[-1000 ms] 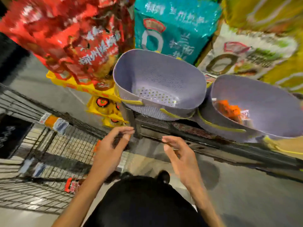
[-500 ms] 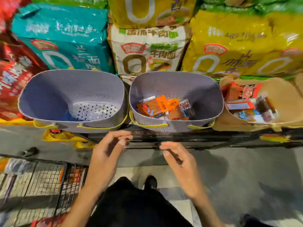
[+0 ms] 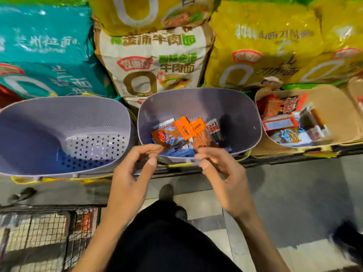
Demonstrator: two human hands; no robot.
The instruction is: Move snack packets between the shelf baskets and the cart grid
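- The middle basket (image 3: 245, 114) is purple. It sits on the shelf (image 3: 294, 157) right in front of you.
- A pile of snack packets (image 3: 177, 132) lies in the bottom of the middle basket. The top ones are orange, and a dark one lies on the right of the pile.
- Your left hand (image 3: 131, 173) is at the near rim of the middle basket, on its left side. The fingers are bent a little and hold nothing. The fingertips are just beside the nearest orange packet, but you cannot tell if they touch it.
- Your right hand (image 3: 224, 173) is at the same rim, more to the right. Its fingers are loose too and hold nothing.
- Another purple basket (image 3: 29, 118) sits just left of the middle basket. It has small holes in its bottom.
- A tan basket (image 3: 337, 114) sits just right of the middle basket, with red and dark packets inside.
- Big noodle bags (image 3: 155, 61) stand behind the middle basket. They are teal, white and yellow.
- The cart grid (image 3: 39, 232) is black wire, below and to the left of the middle basket.
- Your shoe (image 3: 166, 192) is on the floor below the middle basket, between your arms.
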